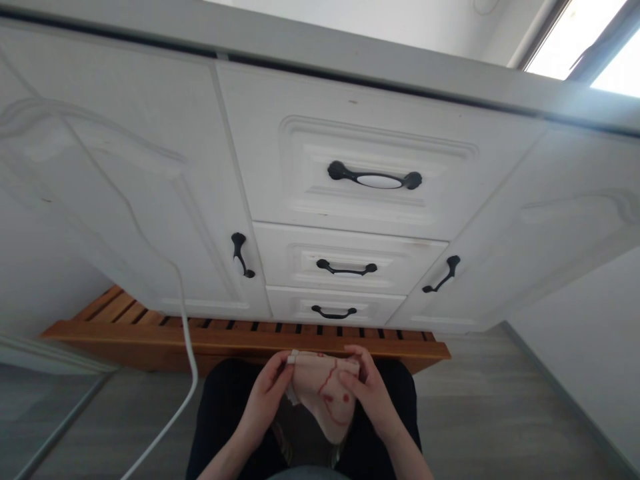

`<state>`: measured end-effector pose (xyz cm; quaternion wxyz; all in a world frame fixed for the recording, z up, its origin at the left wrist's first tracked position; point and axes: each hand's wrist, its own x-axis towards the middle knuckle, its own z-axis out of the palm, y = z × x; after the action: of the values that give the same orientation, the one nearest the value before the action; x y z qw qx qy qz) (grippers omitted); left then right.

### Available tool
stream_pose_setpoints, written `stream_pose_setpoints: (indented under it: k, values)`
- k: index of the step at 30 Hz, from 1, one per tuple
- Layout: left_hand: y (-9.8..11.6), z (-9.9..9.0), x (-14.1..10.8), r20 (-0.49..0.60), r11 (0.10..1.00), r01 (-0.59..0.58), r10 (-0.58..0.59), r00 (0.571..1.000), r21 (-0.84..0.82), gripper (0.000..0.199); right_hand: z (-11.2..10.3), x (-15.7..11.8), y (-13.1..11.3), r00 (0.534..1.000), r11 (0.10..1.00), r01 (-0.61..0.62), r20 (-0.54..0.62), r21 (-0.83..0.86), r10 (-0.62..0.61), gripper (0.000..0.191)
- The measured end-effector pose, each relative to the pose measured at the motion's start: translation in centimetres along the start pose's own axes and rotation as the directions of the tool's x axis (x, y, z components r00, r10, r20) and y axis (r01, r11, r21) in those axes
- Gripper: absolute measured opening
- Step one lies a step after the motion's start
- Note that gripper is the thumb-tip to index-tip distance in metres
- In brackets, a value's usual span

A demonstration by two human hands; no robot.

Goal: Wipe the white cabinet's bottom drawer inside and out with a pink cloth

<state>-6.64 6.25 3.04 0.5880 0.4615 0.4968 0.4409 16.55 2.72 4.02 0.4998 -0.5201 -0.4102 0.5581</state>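
Note:
A pale pink sock (320,387) with red line drawings and dots is stretched between my two hands, above my lap. My left hand (270,390) is closed on its left end, thumb on top, where a small white piece shows at the corner. The right end is pinched by my right hand (371,390), with the thumb lying on the printed face of the fabric. The lower part of the sock hangs down in a rounded point between my knees. Fingers behind the cloth are hidden.
A white cabinet (310,233) with dark-handled drawers and doors stands directly before me. Below it is a slatted wooden bench or platform (240,343) close to my knees. A white cable (186,333) runs down on the left. Grey floor (485,400) lies to the right.

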Motion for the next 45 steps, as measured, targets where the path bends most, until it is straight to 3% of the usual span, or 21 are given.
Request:
stream_pose_setpoints:
  k: [2,4,8,10,15,20,22,25,29,33,35,42,45]
  values:
    - [1.0,0.5,-0.5,0.028,0.98,0.116,-0.113,0.993,-0.159,0.031,-0.1,0.2,0.3,0.998,0.966,-0.063,0.043,0.252,0.054,0.059]
    - [1.8,1.3,-1.1,0.058,0.923,0.22,-0.213,0.975,-0.317,0.032,0.0,0.1,1.3,0.989,0.911,-0.121,0.132,0.395,0.074,0.066]
    - [2.7,2.1,-1.6,0.072,0.867,0.276,-0.271,0.96,-0.415,0.032,0.8,-0.7,3.9,0.901,0.847,-0.322,0.412,0.422,0.137,0.075]
    - [2.5,1.8,-1.3,0.055,0.892,0.26,-0.259,0.964,-0.368,0.031,1.2,-1.1,4.7,0.865,0.825,-0.391,0.469,0.408,0.178,0.071]
    - [0.4,0.1,-0.2,-0.009,0.968,0.206,-0.209,0.978,-0.145,0.034,1.4,-0.7,4.5,0.906,0.804,-0.393,0.338,0.447,0.255,0.049]
    - [-2.1,0.2,0.1,-0.248,0.988,0.156,-0.156,0.956,-0.02,0.062,1.2,0.6,2.9,0.943,0.899,-0.29,0.259,0.327,0.21,0.049]
    - [-2.6,0.9,-0.3,-0.206,0.99,0.143,-0.142,0.968,-0.008,0.069,1.7,1.0,2.1,0.961,0.944,-0.217,0.223,0.25,0.163,0.053]
    - [-2.4,2.1,-1.1,-0.003,0.984,0.158,-0.159,0.987,-0.081,0.073,3.1,1.2,0.9,0.982,0.982,-0.118,0.161,0.15,0.094,0.053]
    - [-1.5,2.7,-1.4,0.158,0.946,0.191,-0.153,0.975,-0.263,0.071,5.0,0.6,-0.9,0.967,0.992,-0.05,0.256,0.114,0.019,0.052]
    - [-0.3,1.8,-1.2,0.219,0.918,0.19,-0.117,0.969,-0.348,0.075,5.3,0.0,-2.2,0.919,0.98,-0.125,0.389,0.155,0.055,0.051]
    - [0.2,1.4,-1.2,0.247,0.913,0.207,-0.123,0.961,-0.352,0.071,4.9,-0.1,-2.3,0.915,0.969,-0.148,0.398,0.199,0.059,0.049]
    - [1.1,1.5,-1.5,0.214,0.843,0.278,-0.199,0.956,-0.461,0.063,4.6,0.1,-1.4,0.939,0.961,-0.114,0.342,0.253,0.021,0.051]
    - [1.7,1.8,-1.6,0.211,0.838,0.31,-0.238,0.948,-0.449,0.048,4.8,0.1,-1.2,0.985,0.997,-0.013,0.17,0.077,0.0,0.038]
